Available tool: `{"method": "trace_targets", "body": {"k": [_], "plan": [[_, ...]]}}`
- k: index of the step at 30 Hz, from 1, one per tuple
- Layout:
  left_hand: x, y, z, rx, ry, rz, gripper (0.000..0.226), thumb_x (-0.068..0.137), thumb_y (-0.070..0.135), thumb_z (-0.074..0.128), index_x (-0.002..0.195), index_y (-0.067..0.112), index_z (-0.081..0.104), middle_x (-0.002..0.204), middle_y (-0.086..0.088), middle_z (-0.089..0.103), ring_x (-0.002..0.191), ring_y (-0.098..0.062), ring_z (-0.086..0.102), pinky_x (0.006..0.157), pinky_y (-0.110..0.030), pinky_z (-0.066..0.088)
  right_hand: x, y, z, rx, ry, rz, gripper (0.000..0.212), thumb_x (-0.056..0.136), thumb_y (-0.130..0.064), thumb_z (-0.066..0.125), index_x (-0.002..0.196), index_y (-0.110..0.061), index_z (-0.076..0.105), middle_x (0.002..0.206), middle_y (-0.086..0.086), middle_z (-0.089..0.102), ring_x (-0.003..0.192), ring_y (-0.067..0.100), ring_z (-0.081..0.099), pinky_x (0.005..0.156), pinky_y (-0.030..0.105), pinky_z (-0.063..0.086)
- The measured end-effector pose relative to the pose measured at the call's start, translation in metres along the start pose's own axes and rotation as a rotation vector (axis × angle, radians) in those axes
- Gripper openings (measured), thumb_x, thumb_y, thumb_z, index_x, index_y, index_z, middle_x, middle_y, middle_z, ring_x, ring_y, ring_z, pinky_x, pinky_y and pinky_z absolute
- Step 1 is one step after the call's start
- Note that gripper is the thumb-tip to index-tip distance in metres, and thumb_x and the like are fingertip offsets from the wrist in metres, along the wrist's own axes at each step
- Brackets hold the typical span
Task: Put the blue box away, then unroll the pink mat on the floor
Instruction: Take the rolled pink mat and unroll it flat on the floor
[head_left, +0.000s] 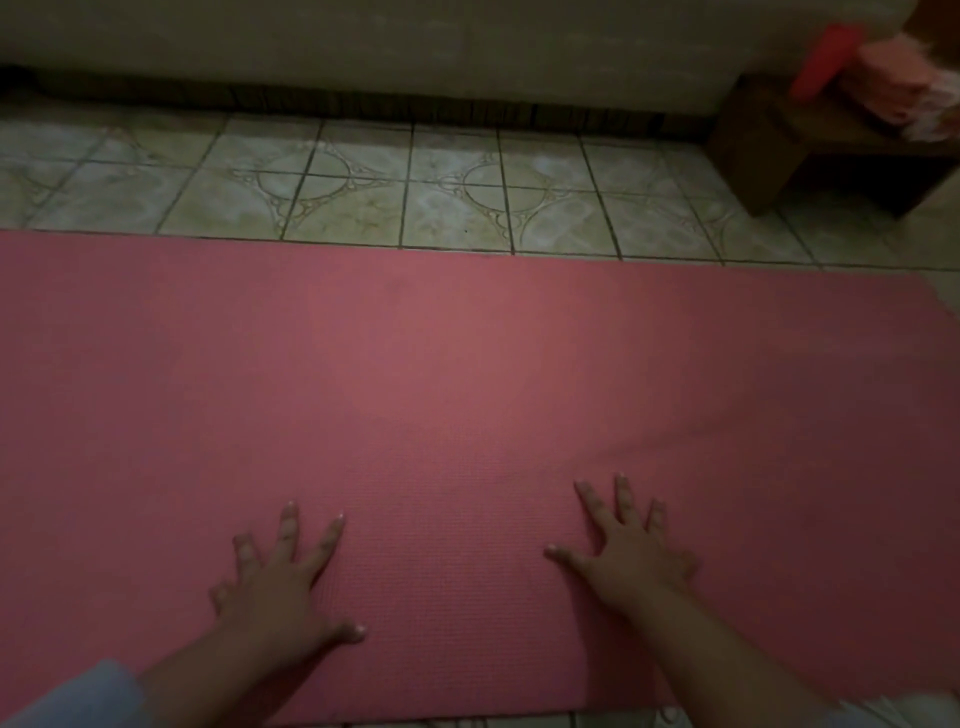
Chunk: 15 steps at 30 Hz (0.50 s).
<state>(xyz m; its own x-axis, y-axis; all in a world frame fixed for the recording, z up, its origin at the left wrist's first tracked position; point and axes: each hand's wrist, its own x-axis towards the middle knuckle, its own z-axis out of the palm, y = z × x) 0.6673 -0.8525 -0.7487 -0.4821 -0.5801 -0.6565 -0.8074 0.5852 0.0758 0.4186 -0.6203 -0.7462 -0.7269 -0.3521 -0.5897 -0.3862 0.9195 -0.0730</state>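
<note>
The tiled floor (363, 202) carries the pink mat (467, 364), spread flat across it and apparently fully unrolled, though dim light hides its ends. Left hand (280, 587) and right hand (628, 551) press down on the near edge with fingers splayed, grasping nothing, likely smoothing curl. The blue box is not visible.

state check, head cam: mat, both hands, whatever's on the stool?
pink mat: unrolled, flat on the tiled floor
left hand: open, fingers spread, palm down on the mat
right hand: open, fingers spread, palm down on the mat
wooden stool: upright by the wall, red and pink items on top, too blurred to identify
</note>
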Motion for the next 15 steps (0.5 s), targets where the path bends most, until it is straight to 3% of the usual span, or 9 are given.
{"method": "trace_targets", "body": {"k": [10, 15], "plan": [[0.019, 0.017, -0.014, 0.033, -0.015, 0.020, 0.121, 0.050, 0.085, 0.058, 0.127, 0.054, -0.030, 0.153, 0.005, -0.035, 0.141, -0.049, -0.018, 0.108, -0.068, 0.019, 0.028, 0.009, -0.018, 0.003, -0.029, 0.004, 0.099, 0.059, -0.090, 0.044, 0.138, -0.064, -0.010, 0.157, -0.017, -0.025, 0.147, 0.030, -0.014, 0.103, 0.076, 0.017], [0.017, 0.009, -0.009, 0.030, 0.061, 0.023, 0.123, 0.040, 0.095, 0.044, 0.130, 0.051, -0.028, 0.154, 0.007, -0.033, 0.144, -0.042, -0.015, 0.113, -0.063, 0.015, 0.019, 0.011, -0.001, 0.000, 0.006, -0.004, 0.095, 0.066, -0.090, 0.032, 0.141, -0.056, -0.016, 0.155, -0.012, -0.031, 0.146, 0.029, -0.021, 0.108, 0.072, 0.006]]}}
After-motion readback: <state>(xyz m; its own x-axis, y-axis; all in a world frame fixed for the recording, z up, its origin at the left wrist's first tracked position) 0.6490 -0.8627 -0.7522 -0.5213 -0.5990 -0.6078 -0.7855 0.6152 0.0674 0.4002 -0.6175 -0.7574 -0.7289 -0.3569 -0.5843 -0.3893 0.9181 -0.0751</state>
